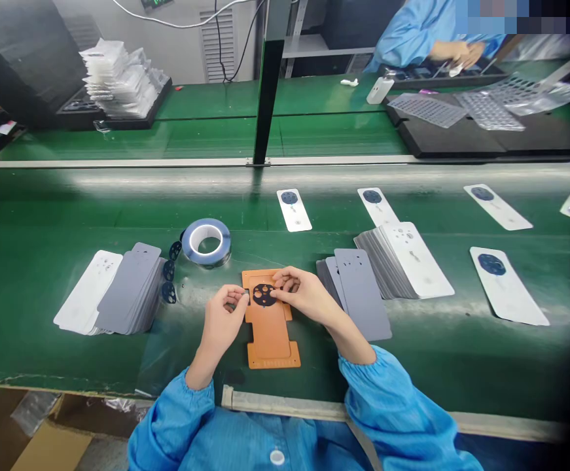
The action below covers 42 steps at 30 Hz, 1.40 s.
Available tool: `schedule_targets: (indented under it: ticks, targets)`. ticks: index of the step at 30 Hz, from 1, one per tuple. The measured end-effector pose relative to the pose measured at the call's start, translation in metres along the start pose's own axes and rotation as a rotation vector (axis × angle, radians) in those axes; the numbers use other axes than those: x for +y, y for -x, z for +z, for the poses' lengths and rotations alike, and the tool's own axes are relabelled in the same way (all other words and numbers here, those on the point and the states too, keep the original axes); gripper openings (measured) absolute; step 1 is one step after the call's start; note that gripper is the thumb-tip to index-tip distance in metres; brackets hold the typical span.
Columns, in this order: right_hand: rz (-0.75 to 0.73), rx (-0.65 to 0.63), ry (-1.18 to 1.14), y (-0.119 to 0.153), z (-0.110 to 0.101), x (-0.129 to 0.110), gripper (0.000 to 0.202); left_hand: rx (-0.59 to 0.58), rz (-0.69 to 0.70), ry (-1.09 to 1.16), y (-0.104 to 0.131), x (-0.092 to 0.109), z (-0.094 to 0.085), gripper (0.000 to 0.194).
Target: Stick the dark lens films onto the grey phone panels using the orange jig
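Observation:
An orange fixture plate (271,333) lies in front of me on the green bench. A round black sticker with several holes (264,302) rests at the upper part of it. My right hand (302,293) pinches the right edge of this sticker with thumb and forefinger. At the fixture's left edge is my left hand (224,320), its thumb and forefinger pressed together; whatever may be between them is hidden. Left of the fixture, a roll of blue tape (220,245) trails a strip of black round stickers (168,269).
Stacks of grey sheets (130,288) and white panels (419,261) flank the fixture, with more grey sheets (363,294) at right. White panels bearing dark discs (510,297) lie farther right. Behind a metal post (269,98), a co-worker's hands (461,53) work over a tray.

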State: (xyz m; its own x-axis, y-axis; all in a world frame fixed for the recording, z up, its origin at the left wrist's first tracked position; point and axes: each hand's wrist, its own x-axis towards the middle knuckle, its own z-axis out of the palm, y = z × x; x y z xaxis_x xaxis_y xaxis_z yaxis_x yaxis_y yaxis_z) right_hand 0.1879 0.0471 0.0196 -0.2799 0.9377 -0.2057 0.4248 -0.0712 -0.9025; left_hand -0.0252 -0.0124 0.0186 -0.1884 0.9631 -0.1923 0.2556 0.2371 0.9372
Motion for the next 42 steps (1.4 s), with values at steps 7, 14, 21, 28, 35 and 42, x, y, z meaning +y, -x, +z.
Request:
schedule_targets:
  ticks: [7,14,21,28,35,42]
  targets:
    - [0.018,-0.040,0.171,-0.016,-0.009,-0.009,0.018,-0.019,-0.022,0.060,-0.019,-0.012,0.010,0.016]
    - [0.068,-0.063,0.202,-0.021,-0.008,-0.014,0.012,-0.042,-0.022,0.033,-0.023,-0.014,0.013,0.017]
    - [0.055,-0.055,0.231,-0.021,-0.007,-0.014,0.010,-0.037,-0.019,0.007,-0.025,-0.017,0.015,0.018]
    - [0.032,-0.033,0.277,-0.019,-0.003,-0.012,0.008,-0.030,-0.011,-0.009,-0.026,-0.016,0.016,0.017]
    - [0.030,-0.019,0.177,-0.015,-0.005,-0.007,0.011,-0.027,0.014,-0.036,-0.026,-0.013,0.016,0.015]
    - [0.094,0.006,0.105,-0.009,-0.009,-0.011,0.016,-0.042,0.032,-0.080,-0.025,-0.014,0.015,0.013]
